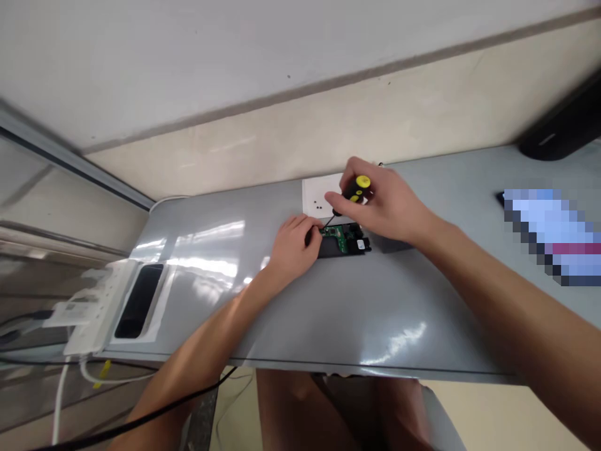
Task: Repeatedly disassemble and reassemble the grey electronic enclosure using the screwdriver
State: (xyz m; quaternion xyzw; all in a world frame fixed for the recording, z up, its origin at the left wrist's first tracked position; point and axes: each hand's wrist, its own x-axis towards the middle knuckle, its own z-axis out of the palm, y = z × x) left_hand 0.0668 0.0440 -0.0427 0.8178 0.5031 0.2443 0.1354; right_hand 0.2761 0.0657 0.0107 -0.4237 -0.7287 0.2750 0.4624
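Fingers wrapped round a yellow-and-black screwdriver (361,182), the right hand (389,199) angles it onto the green circuit board (345,237) mid-table; the left hand (295,247) pinches the left end of its black casing (329,248). Probably screw work, calling for a seated tip. Beyond, dark specks (319,207) dot a white sheet (310,190).

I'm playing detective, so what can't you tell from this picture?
Head view:
Device with green board: left end behind the left hand.
White sheet: right part behind the right hand.
Screwdriver: tip too small to make out.
Dark specks: too small to name.
Big black object: cut off by the right edge.
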